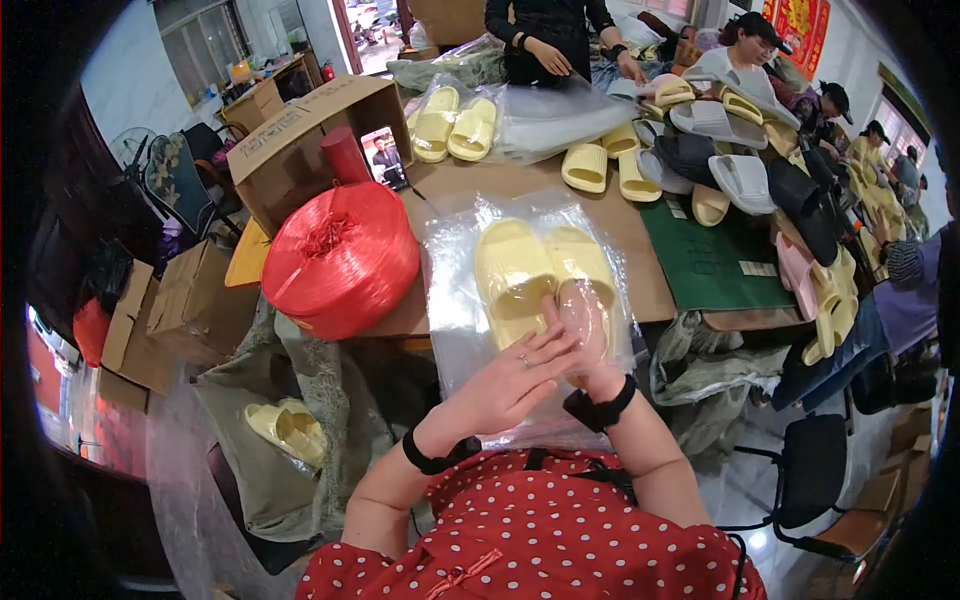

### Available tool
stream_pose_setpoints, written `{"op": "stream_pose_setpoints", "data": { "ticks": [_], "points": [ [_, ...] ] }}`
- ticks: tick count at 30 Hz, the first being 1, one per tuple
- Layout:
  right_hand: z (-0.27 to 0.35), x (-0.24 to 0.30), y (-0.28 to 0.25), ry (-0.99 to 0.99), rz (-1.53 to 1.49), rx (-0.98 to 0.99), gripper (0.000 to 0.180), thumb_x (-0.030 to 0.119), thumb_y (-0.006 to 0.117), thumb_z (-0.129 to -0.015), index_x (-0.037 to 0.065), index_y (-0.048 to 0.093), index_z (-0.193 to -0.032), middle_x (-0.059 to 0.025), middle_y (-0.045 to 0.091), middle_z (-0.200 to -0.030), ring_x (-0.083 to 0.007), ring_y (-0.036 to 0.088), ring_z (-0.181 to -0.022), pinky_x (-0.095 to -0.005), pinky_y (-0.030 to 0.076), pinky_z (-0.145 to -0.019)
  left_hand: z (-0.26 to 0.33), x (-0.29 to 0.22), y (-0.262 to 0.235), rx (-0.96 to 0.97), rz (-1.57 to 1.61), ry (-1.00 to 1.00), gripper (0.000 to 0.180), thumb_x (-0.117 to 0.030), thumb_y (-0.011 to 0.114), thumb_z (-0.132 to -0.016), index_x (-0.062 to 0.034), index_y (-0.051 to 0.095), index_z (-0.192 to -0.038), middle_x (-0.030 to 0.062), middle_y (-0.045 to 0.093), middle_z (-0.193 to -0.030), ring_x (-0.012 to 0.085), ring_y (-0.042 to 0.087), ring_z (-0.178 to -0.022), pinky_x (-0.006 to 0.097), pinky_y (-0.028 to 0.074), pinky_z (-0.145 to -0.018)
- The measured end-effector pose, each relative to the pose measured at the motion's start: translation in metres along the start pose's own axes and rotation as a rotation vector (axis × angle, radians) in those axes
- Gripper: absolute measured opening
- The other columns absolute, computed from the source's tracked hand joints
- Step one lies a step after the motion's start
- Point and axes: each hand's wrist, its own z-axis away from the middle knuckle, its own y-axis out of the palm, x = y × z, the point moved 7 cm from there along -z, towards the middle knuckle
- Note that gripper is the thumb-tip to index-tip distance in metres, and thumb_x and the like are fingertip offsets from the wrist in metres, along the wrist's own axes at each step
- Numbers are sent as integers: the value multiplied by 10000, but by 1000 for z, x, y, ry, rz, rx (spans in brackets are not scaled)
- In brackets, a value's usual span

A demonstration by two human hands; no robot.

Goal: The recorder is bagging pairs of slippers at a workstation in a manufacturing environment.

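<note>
A pair of pale yellow slippers [515,275] lies side by side in a clear plastic bag [455,300] on the table in front of me, toes pointing away. My right hand [585,325] reaches into the bag and rests on the right-hand slipper [580,253], seen through the shiny film; its fingers look stretched out. Across its wrist side lies my left hand [515,375], fingers extended and a ring on one of them, near the bag's close end. The left fingertips overlap the right hand, so contact there is partly hidden.
A big roll of red plastic twine [340,260] sits left, before an open carton [310,135] and a propped phone [384,158]. Bagged slippers [455,125] lie beyond. Loose slippers pile up [740,150] at right beside a green mat [710,260]. Co-workers [555,40] stand and sit around the table.
</note>
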Motion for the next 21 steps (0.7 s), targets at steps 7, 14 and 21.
{"op": "stream_pose_setpoints", "data": {
  "ticks": [7,14,21],
  "points": [
    [-17,58,15,-193,806,-4,124,120,576,-894,1,586,-862,-237,526,-898,-401,563,-894,-478,467,-747,15,24,-10,-102,-105,-68,453,-124,478,-977,-92,491,-1428,122,365,-1551,347,270,-1459,456,229,-1194],
    [-30,39,30,-189,846,37,212,178,596,-912,-33,574,-894,-269,562,-935,-419,590,-881,-478,496,-739,15,12,2,46,-68,36,451,-127,489,-962,-141,520,-1411,84,373,-1553,342,245,-1471,485,196,-1202],
    [-74,31,30,13,731,-120,299,244,566,-933,-53,606,-937,-266,589,-987,-419,600,-928,-482,501,-817,32,5,-9,19,75,18,436,-144,537,-935,-108,563,-1368,106,402,-1535,358,261,-1465,472,221,-1190]
  ]
}}
